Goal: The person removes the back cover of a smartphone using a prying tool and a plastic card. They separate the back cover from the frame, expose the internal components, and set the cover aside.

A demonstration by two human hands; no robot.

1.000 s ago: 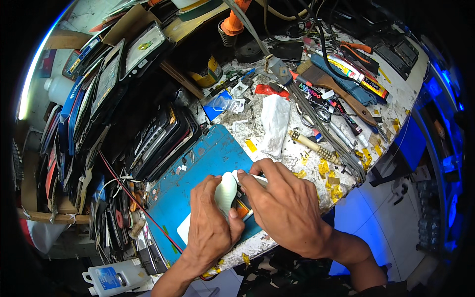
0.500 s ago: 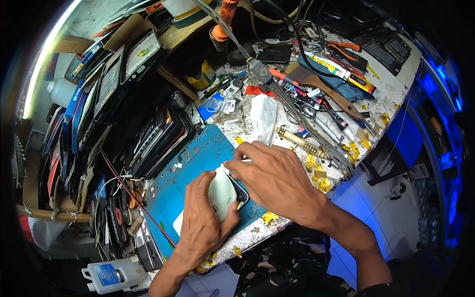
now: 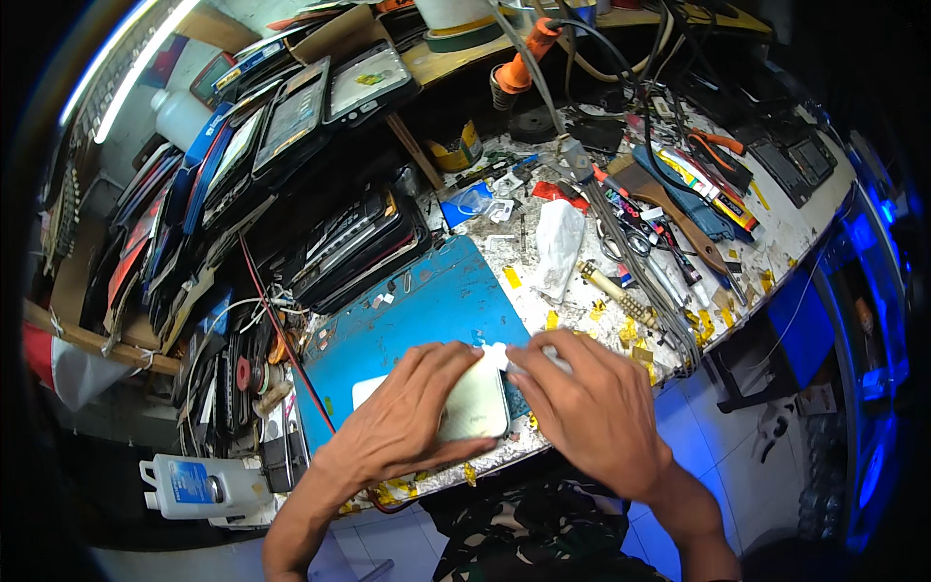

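A flat, pale cream phone [image 3: 477, 412] with rounded corners lies over the near part of a blue work mat [image 3: 441, 286]. My left hand [image 3: 402, 417] is wrapped round it, fingers across its upper side and thumb along its near edge. Just off the phone's right side is my right hand [image 3: 603, 412], fingers curled and pinched together. A whitish thing shows between those fingers, too blurred and covered to name. By the phone's far right corner, close to both hands' fingertips, there is a small white piece [image 3: 496, 355].
Beyond the mat lie a crumpled white wrapper [image 3: 560, 247], a wooden-handled brush [image 3: 684, 225], a yellow tube [image 3: 708, 189] and a grey cable. Flat panels and folders [image 3: 291, 126] are stacked at the left. A white jug [image 3: 206, 487] stands lower left. Yellow tape scraps dot the worktop.
The view has shifted. The phone's pale panel, tilted up over a dark layer before, now lies flatter. My left fingers reach further across it, and my right hand has drawn off its right edge.
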